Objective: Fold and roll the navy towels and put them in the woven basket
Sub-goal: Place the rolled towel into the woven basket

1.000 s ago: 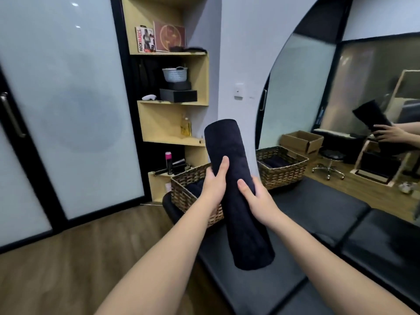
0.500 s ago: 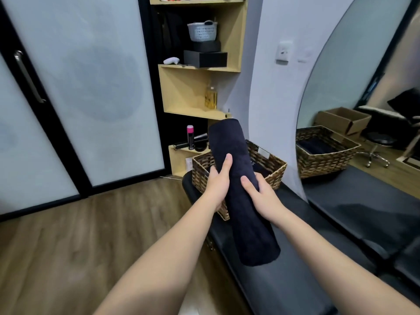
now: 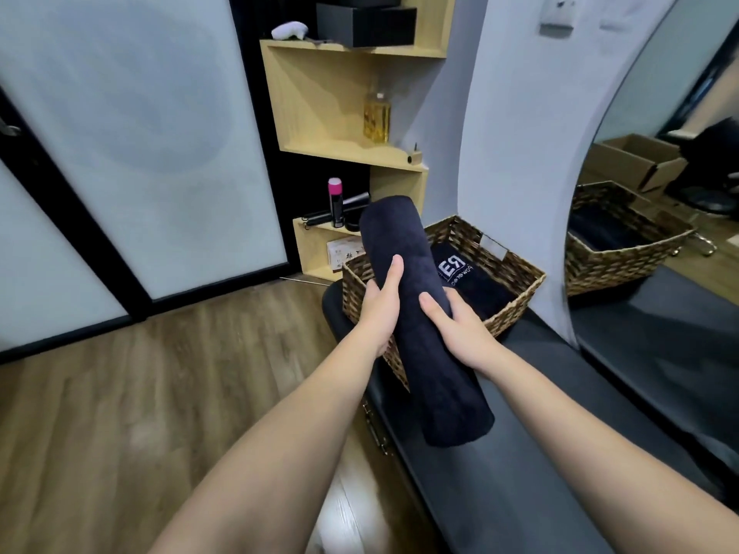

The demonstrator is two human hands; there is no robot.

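The roll (image 3: 424, 313) is gripped mid-length by both hands, left (image 3: 380, 309) and right (image 3: 460, 333). It should be kept tight and lowered toward one o'clock into the basket (image 3: 516, 289).

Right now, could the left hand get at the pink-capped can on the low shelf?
Probably not as things stand: the left hand grips the rolled towel together with the right hand, and the pink-capped can stands beyond the woven basket.
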